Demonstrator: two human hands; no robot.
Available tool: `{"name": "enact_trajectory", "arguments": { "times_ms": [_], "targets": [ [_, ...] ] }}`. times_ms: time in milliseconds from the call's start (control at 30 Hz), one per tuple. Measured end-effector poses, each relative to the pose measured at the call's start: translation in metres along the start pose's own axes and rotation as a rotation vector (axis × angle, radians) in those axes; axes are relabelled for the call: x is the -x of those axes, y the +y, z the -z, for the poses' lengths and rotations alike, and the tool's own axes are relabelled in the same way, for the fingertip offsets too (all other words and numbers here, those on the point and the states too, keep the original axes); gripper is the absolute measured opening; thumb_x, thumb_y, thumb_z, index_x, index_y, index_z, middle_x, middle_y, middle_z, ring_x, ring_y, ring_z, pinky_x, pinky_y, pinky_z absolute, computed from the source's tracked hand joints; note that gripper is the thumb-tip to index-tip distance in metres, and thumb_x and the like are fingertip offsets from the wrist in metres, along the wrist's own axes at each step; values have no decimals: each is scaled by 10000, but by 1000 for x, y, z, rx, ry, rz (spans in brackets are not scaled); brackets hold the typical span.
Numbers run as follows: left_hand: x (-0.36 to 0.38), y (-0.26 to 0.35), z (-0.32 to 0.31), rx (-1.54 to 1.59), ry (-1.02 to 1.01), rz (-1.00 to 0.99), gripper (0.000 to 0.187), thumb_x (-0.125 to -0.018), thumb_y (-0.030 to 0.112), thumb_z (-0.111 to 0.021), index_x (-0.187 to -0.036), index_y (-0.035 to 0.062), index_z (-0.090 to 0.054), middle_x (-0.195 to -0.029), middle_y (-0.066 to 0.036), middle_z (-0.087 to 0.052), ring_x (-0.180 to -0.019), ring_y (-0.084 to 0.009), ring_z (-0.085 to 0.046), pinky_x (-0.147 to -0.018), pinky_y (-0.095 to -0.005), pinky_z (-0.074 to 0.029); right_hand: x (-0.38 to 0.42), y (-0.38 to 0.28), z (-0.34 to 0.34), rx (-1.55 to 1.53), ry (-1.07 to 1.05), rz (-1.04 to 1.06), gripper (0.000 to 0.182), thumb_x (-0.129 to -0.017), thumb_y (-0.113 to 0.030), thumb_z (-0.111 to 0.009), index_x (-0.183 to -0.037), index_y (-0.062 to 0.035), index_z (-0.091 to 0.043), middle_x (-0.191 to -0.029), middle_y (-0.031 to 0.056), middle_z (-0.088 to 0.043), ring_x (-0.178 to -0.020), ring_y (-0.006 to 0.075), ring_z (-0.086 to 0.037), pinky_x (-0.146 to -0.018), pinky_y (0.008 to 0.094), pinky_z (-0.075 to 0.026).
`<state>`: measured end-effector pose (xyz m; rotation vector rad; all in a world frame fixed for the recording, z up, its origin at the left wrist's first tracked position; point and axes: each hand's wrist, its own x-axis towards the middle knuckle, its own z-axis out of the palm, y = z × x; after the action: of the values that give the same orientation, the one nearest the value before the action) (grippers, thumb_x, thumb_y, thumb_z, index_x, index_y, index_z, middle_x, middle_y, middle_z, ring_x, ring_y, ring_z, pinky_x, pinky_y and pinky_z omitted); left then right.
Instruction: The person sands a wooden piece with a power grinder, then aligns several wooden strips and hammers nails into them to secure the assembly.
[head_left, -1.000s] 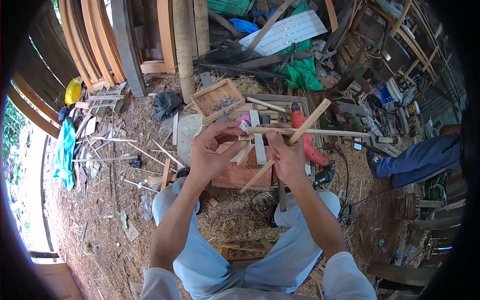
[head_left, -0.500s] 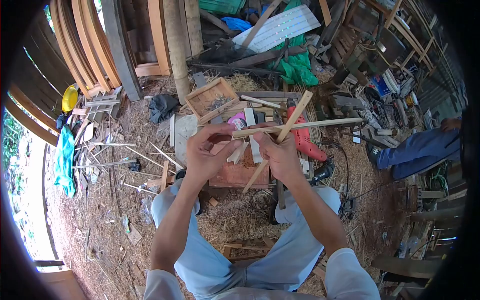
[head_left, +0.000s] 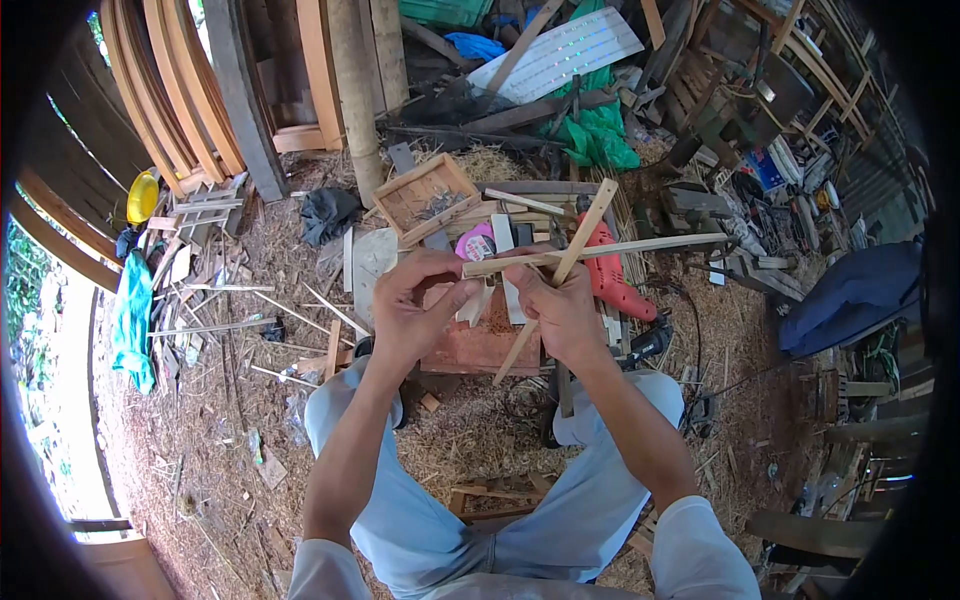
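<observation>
Two thin wooden strips cross each other in front of me. My right hand is closed round them near the crossing; one strip runs nearly level to the right, the other slants from upper right to lower left. My left hand is at the left end of the level strip, thumb and fingers curled close to it; whether it grips the strip is hard to make out. Below the hands lies a reddish wooden board. A red power drill rests just right of my right hand.
A wooden tray with small metal pieces sits beyond my hands, near a pink round object. A black-tipped tool and cable are at the right. Scrap strips litter the left floor. A person's dark-clothed leg is at far right.
The person at the far right has shifted, and the lower leg and foot seen before no longer show. My hands and the strips are almost unchanged.
</observation>
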<state>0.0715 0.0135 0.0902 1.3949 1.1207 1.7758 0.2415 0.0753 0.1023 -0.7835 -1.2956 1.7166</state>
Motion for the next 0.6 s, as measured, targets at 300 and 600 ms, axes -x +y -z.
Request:
{"name": "enact_trajectory", "arguments": {
  "times_ms": [300,600],
  "targets": [
    [2,-2,3,-21,5,-58,210,-758,-45,-710,-955,-27,-641,-944,-102,-628,-851,-148,-597,-728,-258,-491,1,-2,-5,7,20,-20,204,-793,-102,-728,-961,3,-681,-841,51,-679,-796,102,-618,-743,251,-491],
    [3,-6,3,-23,38,-53,199,-746,-38,-721,-932,-18,-651,-954,-107,-640,-857,-151,-611,-732,-262,-490,2,-3,-5,24,16,39,211,-797,-107,-724,-952,27,-674,-834,62,-678,-754,95,-618,-680,227,-489]
  ]
}}
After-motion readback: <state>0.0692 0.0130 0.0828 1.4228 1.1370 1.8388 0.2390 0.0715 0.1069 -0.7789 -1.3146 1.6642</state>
